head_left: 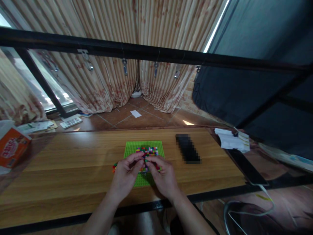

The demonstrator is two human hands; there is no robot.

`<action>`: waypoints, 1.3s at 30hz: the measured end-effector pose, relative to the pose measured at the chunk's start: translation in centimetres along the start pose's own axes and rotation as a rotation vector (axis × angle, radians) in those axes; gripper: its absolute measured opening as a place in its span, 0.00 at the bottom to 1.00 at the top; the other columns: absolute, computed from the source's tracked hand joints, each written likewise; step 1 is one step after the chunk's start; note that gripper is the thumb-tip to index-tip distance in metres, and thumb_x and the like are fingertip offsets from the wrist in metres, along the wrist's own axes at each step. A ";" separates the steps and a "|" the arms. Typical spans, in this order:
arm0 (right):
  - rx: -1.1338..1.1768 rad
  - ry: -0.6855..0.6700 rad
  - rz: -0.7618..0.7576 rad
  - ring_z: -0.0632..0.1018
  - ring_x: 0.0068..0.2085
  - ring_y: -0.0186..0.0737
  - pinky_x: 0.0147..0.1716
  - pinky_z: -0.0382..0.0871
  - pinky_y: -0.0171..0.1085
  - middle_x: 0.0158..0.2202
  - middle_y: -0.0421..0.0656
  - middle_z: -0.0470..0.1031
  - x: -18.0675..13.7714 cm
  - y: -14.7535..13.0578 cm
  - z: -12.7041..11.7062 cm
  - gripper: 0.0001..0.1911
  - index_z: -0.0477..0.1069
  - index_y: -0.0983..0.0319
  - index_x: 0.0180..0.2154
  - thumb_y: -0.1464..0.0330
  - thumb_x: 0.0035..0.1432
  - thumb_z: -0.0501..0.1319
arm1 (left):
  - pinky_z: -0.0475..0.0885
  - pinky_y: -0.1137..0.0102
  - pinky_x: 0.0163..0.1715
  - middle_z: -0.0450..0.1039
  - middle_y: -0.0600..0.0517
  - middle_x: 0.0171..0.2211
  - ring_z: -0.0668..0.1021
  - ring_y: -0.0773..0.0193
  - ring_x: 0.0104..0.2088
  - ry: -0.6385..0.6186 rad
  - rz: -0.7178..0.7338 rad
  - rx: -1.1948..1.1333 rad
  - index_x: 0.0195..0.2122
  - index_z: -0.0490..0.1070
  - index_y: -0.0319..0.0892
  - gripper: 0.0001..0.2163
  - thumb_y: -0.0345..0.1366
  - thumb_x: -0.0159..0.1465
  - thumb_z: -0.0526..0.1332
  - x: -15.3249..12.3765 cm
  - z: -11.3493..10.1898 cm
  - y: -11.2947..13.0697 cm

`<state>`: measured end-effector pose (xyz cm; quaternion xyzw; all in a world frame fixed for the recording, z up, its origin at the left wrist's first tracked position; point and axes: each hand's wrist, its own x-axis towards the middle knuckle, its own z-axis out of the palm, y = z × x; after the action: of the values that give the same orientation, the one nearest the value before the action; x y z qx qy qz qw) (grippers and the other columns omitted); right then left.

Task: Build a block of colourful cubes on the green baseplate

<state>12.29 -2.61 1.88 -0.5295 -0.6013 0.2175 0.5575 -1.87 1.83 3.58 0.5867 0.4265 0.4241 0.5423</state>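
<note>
A green studded baseplate (129,147) lies on the wooden table in front of me, with many small coloured building bricks (153,150) packed over its middle. Above it, my left hand (127,171) is closed in a pinch, thumb and forefinger pointing right. My right hand (162,174) pinches from the other side, its fingertips almost meeting the left ones. Tiny dark and green bricks show between the fingertips, too small to make out well. Loose bricks (114,167), partly hidden, lie beside the left hand. Both hands cover part of the plate.
A black, pixelated flat object (187,148) lies on the table (73,169) to the right. Further right are papers (231,139) and a dark device with a white cable (265,191). An orange-and-white bag (13,148) stands far left. A black rail with clips (146,52) crosses ahead.
</note>
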 end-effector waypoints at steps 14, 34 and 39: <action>-0.073 0.048 0.106 0.79 0.41 0.41 0.44 0.71 0.41 0.38 0.41 0.80 0.3 1.5 -2.1 0.08 0.78 0.55 0.40 0.65 0.62 0.60 | 0.77 0.65 0.43 0.81 0.49 0.39 0.82 0.62 0.39 0.050 0.075 0.160 0.43 0.76 0.41 0.11 0.38 0.61 0.61 0.2 -1.2 -0.5; -0.002 0.043 0.305 0.72 0.53 0.48 0.56 0.61 0.48 0.49 0.44 0.72 -0.1 4.2 -2.2 0.05 0.81 0.54 0.32 0.63 0.50 0.68 | 0.75 0.66 0.41 0.80 0.45 0.45 0.81 0.61 0.38 -0.011 -0.063 0.636 0.51 0.71 0.39 0.15 0.31 0.63 0.57 0.2 -1.3 -1.2; -0.076 0.011 0.246 0.72 0.53 0.48 0.57 0.60 0.49 0.50 0.44 0.72 -0.2 3.9 -2.6 0.05 0.81 0.53 0.32 0.62 0.53 0.67 | 0.75 0.68 0.40 0.80 0.48 0.44 0.81 0.62 0.39 -0.020 -0.055 0.658 0.51 0.72 0.41 0.15 0.30 0.63 0.57 0.0 -1.1 -0.9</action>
<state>16.17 -2.27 -0.81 -0.6211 -0.5365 0.2583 0.5096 -3.00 2.16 2.72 0.7227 0.5509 0.2430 0.3392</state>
